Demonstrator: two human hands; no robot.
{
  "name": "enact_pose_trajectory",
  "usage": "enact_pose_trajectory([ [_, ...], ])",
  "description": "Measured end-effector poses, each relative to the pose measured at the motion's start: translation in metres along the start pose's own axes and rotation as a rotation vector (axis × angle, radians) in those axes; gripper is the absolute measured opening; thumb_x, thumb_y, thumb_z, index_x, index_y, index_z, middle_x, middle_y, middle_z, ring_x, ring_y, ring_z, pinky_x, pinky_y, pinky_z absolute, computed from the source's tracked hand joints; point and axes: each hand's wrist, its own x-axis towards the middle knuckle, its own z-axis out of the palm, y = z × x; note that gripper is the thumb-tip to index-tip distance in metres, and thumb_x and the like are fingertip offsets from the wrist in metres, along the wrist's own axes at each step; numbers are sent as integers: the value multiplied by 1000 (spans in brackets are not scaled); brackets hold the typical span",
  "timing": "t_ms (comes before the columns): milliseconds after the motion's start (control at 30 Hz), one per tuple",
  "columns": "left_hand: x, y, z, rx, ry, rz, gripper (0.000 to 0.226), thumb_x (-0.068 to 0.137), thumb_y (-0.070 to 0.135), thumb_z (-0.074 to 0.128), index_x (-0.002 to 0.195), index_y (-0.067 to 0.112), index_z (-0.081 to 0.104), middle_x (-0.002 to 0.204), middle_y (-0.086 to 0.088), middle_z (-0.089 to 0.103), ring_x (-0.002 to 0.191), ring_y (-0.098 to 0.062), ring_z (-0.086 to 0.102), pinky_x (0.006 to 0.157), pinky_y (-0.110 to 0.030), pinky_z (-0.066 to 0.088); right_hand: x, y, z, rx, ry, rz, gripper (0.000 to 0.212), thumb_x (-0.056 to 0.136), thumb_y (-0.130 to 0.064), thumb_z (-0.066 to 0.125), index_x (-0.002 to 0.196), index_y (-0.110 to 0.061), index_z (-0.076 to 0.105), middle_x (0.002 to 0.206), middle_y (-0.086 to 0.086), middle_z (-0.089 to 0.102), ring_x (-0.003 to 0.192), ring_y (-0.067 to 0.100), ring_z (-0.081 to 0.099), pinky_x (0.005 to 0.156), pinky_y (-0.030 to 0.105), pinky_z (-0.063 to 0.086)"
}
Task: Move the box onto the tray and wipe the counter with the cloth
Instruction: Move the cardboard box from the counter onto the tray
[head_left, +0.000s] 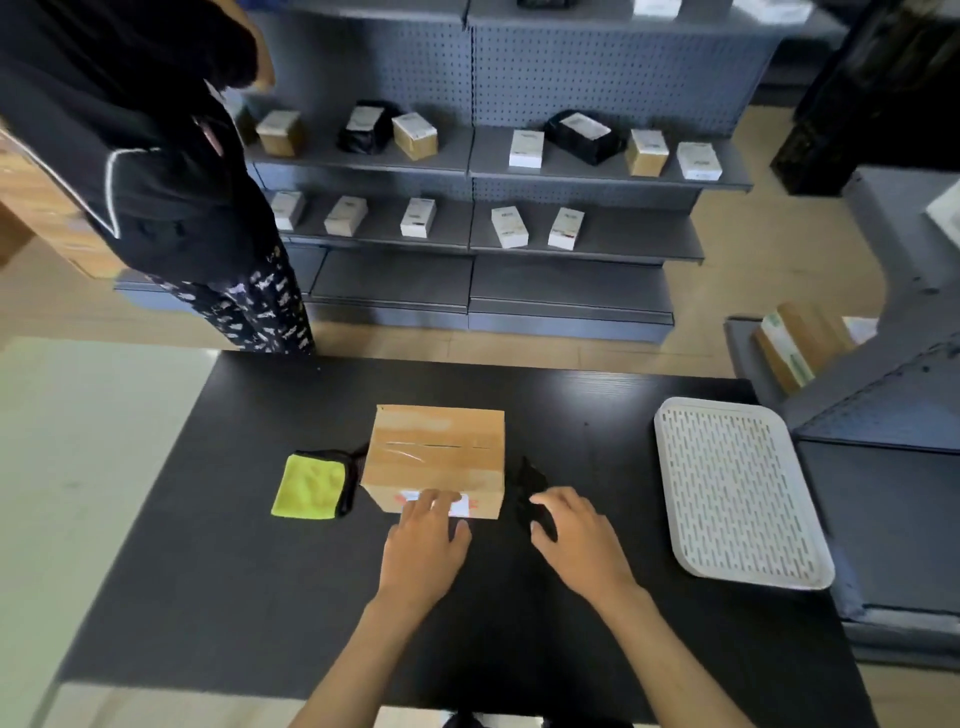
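The box (436, 457) stands mid-counter, left of the tray (737, 493) — stiff cardboard, probably light. Left hand (423, 545) spread, fingertips touching its near face; right hand (576, 535) spread, empty — grip both sides.

Head camera looks forward and down, close over the counter (260, 571).

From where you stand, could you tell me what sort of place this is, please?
Probably a small shop or parcel pick-up point: grey pegboard shelving holds rows of labelled small parcels, and a taped cardboard box sits on a black counter beside a white tray.
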Motion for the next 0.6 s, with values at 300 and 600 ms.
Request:
enact_pose_trajectory([
  [300, 31, -62, -42, 18, 75, -170, 61, 88, 24, 65, 144, 29, 43, 158, -3, 32, 143, -32, 37, 104, -49, 44, 41, -60, -4, 150, -153, 48, 51, 101, -43, 56, 150, -35, 41, 163, -3, 32, 146, 22, 43, 115, 48, 45],
  [600, 63, -91, -35, -321, -134, -203, 85, 70, 28, 57, 145, 55, 25, 141, 1, 52, 130, -28, 45, 103, -46, 48, 47, -80, 2, 485, -187, 196, 61, 97, -30, 63, 154, -26, 40, 157, -3, 42, 143, 14, 42, 111, 28, 36],
])
